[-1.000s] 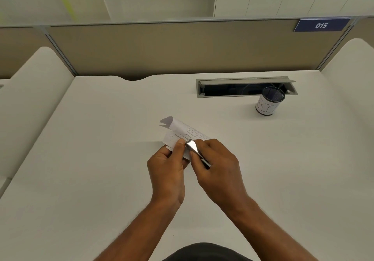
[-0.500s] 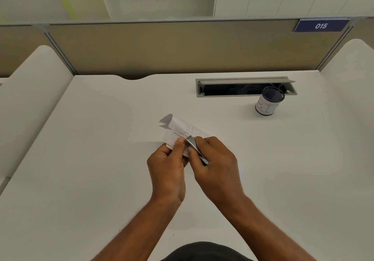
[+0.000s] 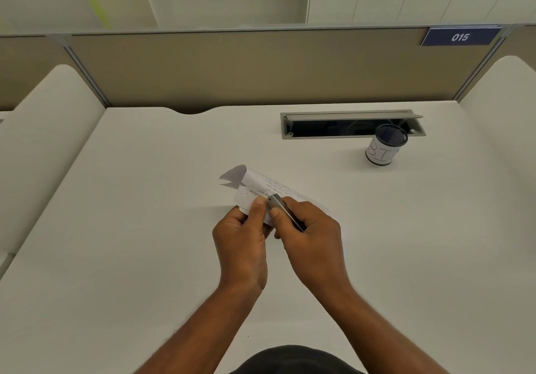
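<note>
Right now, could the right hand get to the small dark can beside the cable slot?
Probably yes: the can stands off to the side of the right hand, with only bare desk between them. But that hand grips a metal tool.

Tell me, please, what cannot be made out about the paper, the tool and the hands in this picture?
Head view: the print on the paper is too small to read.
Head view: the rear end of the metal tool is hidden inside the right hand; its kind is unclear.
Head view: the paper's near edge is covered by the left hand.
Head view: the cup shows "BI"; further lettering curves out of sight.
</note>
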A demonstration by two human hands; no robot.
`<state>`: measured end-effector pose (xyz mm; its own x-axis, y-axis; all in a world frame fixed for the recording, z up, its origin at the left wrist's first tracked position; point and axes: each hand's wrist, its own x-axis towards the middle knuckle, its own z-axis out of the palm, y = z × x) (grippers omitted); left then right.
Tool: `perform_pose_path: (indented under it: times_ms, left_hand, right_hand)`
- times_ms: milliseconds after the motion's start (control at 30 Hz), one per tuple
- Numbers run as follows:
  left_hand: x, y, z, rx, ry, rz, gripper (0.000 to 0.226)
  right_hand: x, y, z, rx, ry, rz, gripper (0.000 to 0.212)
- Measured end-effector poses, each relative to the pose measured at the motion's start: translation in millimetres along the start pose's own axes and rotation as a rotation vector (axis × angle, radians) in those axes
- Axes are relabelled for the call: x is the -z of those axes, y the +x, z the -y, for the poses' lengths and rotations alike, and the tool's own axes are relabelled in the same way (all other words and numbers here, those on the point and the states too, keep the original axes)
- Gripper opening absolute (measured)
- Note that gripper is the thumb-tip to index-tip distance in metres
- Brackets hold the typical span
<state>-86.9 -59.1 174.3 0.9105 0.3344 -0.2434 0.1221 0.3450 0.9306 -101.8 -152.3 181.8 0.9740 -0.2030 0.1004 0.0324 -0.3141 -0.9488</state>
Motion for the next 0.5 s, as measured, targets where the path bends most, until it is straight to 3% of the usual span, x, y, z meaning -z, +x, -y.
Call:
perform_pose_path:
  times_ms: [133, 267, 400, 500]
  left_hand:
    - [-0.3, -0.6, -1.1, -0.009, -0.014, 0.016, 0.023]
    - [-0.6, -1.1, 0.1, 0.011, -0.025, 0.012, 0.016]
    - [-0.1, -2.0, 0.4, 0.002, -0.011, 0.009, 0.019]
    - [-0.1, -2.2, -1.0, 0.0, -0.005, 0.001, 0.02]
  right_hand:
    - [1.0, 1.0, 3.4, -0.024, 0.028, 0.019, 0.029]
    - [2.6, -0.1, 0.7, 0.068, -0.084, -0.004, 0.008]
    - [2.5, -0.3, 0.6, 0.204, -0.256, -0.019, 0.011]
    - [2.3, 0.3, 0.6, 0.159, -0.191, -0.017, 0.012]
